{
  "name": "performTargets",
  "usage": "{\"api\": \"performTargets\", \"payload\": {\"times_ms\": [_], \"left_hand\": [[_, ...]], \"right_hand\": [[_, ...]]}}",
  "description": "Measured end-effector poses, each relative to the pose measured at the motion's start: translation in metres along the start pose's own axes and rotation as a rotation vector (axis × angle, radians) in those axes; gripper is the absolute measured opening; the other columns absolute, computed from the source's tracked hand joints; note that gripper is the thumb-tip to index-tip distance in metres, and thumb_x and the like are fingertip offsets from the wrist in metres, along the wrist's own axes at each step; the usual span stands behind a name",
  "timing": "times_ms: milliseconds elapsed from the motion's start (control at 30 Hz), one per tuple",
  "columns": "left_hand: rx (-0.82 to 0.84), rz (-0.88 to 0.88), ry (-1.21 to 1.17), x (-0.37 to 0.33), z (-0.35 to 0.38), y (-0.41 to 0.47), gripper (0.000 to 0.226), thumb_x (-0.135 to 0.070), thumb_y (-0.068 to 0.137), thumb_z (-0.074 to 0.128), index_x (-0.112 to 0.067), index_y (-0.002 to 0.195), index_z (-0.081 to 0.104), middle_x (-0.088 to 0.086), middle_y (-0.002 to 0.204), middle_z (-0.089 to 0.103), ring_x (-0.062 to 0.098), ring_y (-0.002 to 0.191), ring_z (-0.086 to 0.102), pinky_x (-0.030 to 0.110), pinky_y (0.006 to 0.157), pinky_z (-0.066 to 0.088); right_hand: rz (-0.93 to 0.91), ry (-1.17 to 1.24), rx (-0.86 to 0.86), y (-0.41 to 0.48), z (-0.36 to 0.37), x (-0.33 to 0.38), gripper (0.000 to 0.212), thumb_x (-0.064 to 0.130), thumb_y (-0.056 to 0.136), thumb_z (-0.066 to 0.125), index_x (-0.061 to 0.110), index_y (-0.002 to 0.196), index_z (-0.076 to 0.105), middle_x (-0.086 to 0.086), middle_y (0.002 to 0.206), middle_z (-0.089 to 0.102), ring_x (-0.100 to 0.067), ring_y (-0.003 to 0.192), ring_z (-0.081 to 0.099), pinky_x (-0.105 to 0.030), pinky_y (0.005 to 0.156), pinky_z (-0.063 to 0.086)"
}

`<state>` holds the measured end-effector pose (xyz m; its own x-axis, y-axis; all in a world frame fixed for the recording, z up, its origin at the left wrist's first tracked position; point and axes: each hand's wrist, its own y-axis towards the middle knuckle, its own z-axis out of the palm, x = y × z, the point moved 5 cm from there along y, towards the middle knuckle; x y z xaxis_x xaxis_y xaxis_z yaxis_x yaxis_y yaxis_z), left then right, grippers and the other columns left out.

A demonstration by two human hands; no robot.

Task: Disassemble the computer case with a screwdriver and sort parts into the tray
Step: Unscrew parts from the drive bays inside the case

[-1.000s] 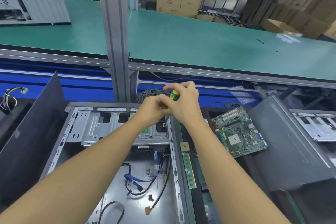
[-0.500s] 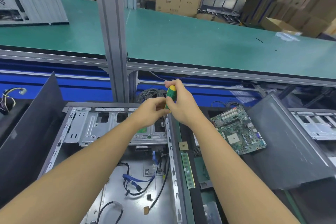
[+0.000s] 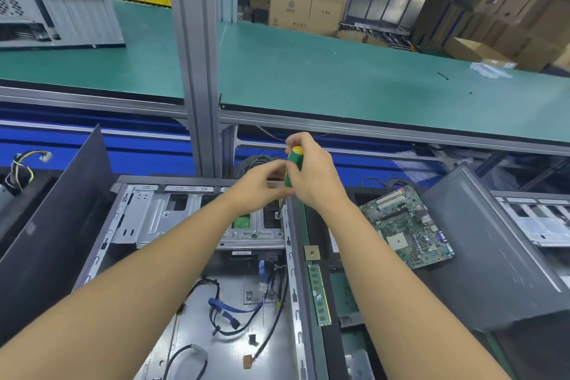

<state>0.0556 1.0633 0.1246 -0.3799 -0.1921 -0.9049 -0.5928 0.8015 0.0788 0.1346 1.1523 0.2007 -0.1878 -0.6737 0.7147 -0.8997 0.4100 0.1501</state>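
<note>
Right hand [image 3: 314, 176] was closed around the screwdriver [image 3: 292, 170] handle, left hand [image 3: 262, 185] was pinched at its shaft over the computer case [image 3: 197, 256] drive cage's right corner, where vertical alignment and steady downward pressure were judged necessary.

Two bare forearms run in from the lower corners of the view, uncovered along their whole visible length — no sleeve, cuff or glove edge shows anywhere on them. The left hand [image 3: 262, 183] and the right hand [image 3: 314, 176] are likewise bare, with no ring, watch, strap or bandage in sight. The fingernails that can be made out look short and plain. The left hand's fingers are slightly blurred — fine detail there cannot be told.
</note>
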Motion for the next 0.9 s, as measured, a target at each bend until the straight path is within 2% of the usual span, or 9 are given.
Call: {"api": "performTargets", "payload": {"times_ms": [133,233,300,367,433,567,700,800,900], "left_hand": [[0.009,-0.023,-0.02,0.005,-0.003,-0.006,0.027,-0.008,0.09,0.071,-0.032,0.103,0.066,-0.018,0.097,0.074,-0.002,0.096,0.068,0.015,0.086,0.052],[-0.061,-0.031,0.059,0.005,-0.003,-0.003,0.028,-0.011,0.086,0.076,-0.036,0.088,0.062,-0.021,0.081,0.07,-0.008,0.079,0.064,0.011,0.072,0.049],[-0.088,-0.039,0.077,0.005,-0.001,0.0,0.03,-0.016,0.082,0.079,-0.038,0.083,0.059,-0.015,0.08,0.068,-0.003,0.073,0.062,0.01,0.065,0.046],[-0.111,-0.044,0.052,0.006,0.001,0.002,0.032,-0.02,0.078,0.082,-0.039,0.087,0.058,-0.007,0.087,0.066,0.005,0.077,0.062,0.01,0.064,0.048],[-0.123,-0.03,0.062,0.005,0.004,0.003,0.034,-0.023,0.074,0.085,-0.035,0.091,0.058,-0.005,0.088,0.064,0.009,0.078,0.061,0.014,0.066,0.051],[-0.091,-0.064,0.11,0.005,0.004,0.005,0.046,-0.039,0.065,0.08,-0.019,0.099,0.056,0.003,0.093,0.066,0.024,0.085,0.062,0.042,0.079,0.056],[0.058,-0.019,-0.008,0.006,0.002,0.002,0.026,-0.022,0.088,0.074,-0.036,0.108,0.065,-0.018,0.108,0.07,0.002,0.107,0.065,0.026,0.094,0.052],[0.01,-0.031,0.047,0.007,0.001,-0.001,0.024,-0.017,0.088,0.074,-0.04,0.091,0.066,-0.018,0.09,0.073,-0.003,0.089,0.067,0.021,0.082,0.052],[-0.136,-0.059,0.11,0.007,0.001,0.001,0.021,-0.024,0.077,0.082,-0.026,0.085,0.062,-0.003,0.08,0.068,0.01,0.072,0.06,0.027,0.064,0.05]], "right_hand": [[0.022,0.028,0.124,-0.001,0.003,0.0,0.033,0.001,0.089,0.054,0.031,0.103,0.049,0.002,0.115,0.061,-0.025,0.098,0.062,-0.038,0.071,0.057],[-0.009,0.037,0.135,0.0,0.009,0.003,0.023,0.011,0.091,0.059,0.031,0.099,0.053,0.009,0.123,0.049,-0.021,0.119,0.048,-0.032,0.082,0.045],[0.006,-0.023,0.016,0.001,0.006,-0.001,0.012,0.031,0.092,0.066,0.032,0.102,0.059,0.007,0.118,0.041,-0.015,0.117,0.035,-0.03,0.086,0.037],[0.05,-0.117,-0.107,-0.001,0.001,-0.006,0.02,0.044,0.091,0.067,0.033,0.106,0.062,0.003,0.112,0.038,-0.016,0.109,0.035,-0.032,0.082,0.04],[0.069,-0.134,-0.134,-0.003,0.0,-0.007,0.019,0.04,0.093,0.066,0.031,0.109,0.062,0.001,0.108,0.039,-0.019,0.101,0.044,-0.034,0.077,0.045],[0.01,-0.13,-0.031,-0.001,0.002,-0.003,0.032,0.021,0.097,0.062,0.033,0.127,0.062,0.003,0.112,0.042,-0.014,0.1,0.045,-0.028,0.081,0.042],[0.033,-0.103,0.119,0.004,-0.001,-0.002,0.059,0.0,0.092,0.053,0.03,0.143,0.052,0.004,0.127,0.051,-0.014,0.107,0.048,-0.027,0.081,0.044],[0.062,-0.065,0.174,0.004,0.001,-0.002,0.058,-0.005,0.088,0.052,0.028,0.137,0.053,0.004,0.133,0.053,-0.018,0.119,0.049,-0.031,0.085,0.048],[0.041,-0.087,0.12,0.002,0.005,0.001,0.034,0.024,0.094,0.059,0.032,0.127,0.058,0.006,0.129,0.042,-0.017,0.127,0.034,-0.031,0.086,0.038]]}}
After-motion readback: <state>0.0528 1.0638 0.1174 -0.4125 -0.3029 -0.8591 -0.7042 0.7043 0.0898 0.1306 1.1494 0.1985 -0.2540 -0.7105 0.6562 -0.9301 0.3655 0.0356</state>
